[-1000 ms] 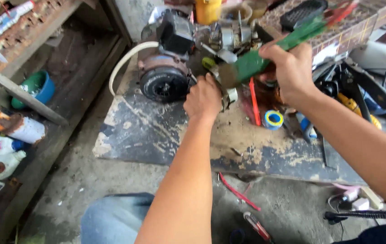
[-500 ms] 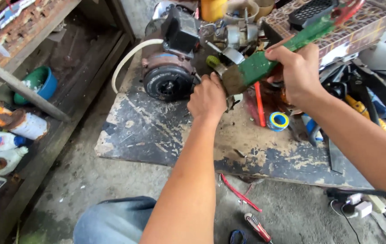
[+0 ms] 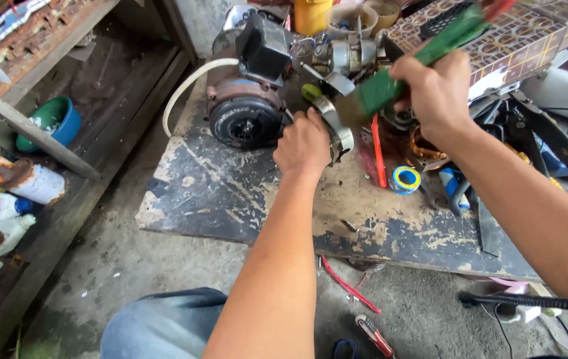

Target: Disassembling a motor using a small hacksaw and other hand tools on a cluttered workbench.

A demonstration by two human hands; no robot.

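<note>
The left arm is reaching straight out from the near edge, bare and nearly extended, its wrist level. The left hand (image 3: 305, 143) is curling into a loose fist, knuckles up, fingers tucked under. The right arm is coming in from the right, and the right hand (image 3: 435, 93) is closing its grip tightly, raised higher and farther.

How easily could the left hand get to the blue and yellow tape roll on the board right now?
Probably not at once: the left hand grips a metal ring, though the tape roll lies uncovered nearby.
</note>
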